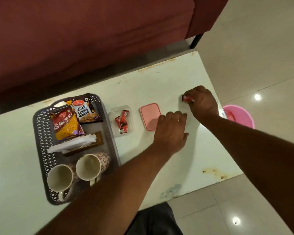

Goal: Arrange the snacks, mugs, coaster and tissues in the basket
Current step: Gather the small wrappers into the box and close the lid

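A grey perforated basket [41, 133] sits on the white table at the left. It holds a bhujia packet [66, 124], a salted peanuts packet [85, 111], tissues [71, 145] on a brown coaster [98, 141], and two mugs [90, 167] lying on their sides. Right of the basket a clear container [115, 114] holds several red candy wrappers [122, 121]. Its pink lid [148, 114] lies beside it. My left hand [171, 131] rests flat on the table by the lid, fingers spread. My right hand [202, 102] pinches a red candy [187, 98] near the table's right edge.
A maroon sofa [92, 39] runs along the table's far side. A pink bucket [241, 116] stands on the tiled floor past the right edge of the table [159, 78]. Rust stains mark the table's near right corner.
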